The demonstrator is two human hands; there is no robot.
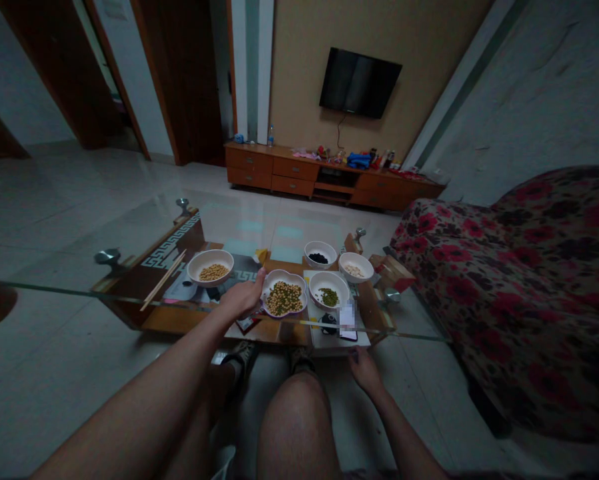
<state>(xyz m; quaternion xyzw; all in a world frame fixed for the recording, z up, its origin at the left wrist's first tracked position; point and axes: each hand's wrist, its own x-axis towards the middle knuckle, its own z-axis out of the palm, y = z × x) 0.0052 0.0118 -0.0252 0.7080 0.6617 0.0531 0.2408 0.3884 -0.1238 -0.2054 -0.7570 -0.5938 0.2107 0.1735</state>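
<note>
My left hand [246, 295] is closed on the left rim of a scalloped dish [264, 303], its thumb up along the edge. Yellow beans and green beans [284, 298] lie mixed in that dish. Just right of it stands a white bowl [315, 282] with green beans and a few dark ones. My right hand [365, 372] is low by the table's near edge, below a phone [348, 327]. Its fingers look curled in, and whatever may be in them is hidden. A bowl of yellow beans [212, 272] stands left of my left hand.
Chopsticks [163, 280] lie at the left of the glass table [419, 335]. Bowls of black beans [318, 257] and pale beans [354, 270] stand farther back. A flowered sofa [504, 287] is on the right; a low cabinet [294, 175] and a television [360, 81] are ahead.
</note>
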